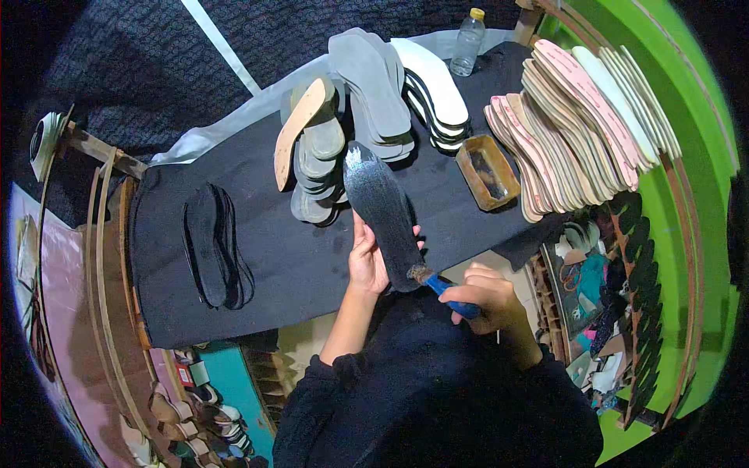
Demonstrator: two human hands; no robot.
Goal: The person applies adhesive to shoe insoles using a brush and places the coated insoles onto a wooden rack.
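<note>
Holding a dark insole (382, 214) upright, the left hand (367, 261) grips its edge; the right hand (488, 300) is closed on a blue-handled brush (438, 287), bristles at the heel. Gluing looks underway; strokes should next travel toward the toe.

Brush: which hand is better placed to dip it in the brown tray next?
Right. The right hand already holds the blue-handled brush, and the brown tray lies on its side. The left hand grips the dark insole.

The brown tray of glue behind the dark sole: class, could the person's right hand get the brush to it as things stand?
Probably yes. The right hand holds the blue-handled brush at the heel of the dark sole, and the brown tray sits open-topped just beyond, with only bare black tabletop between them.
</note>
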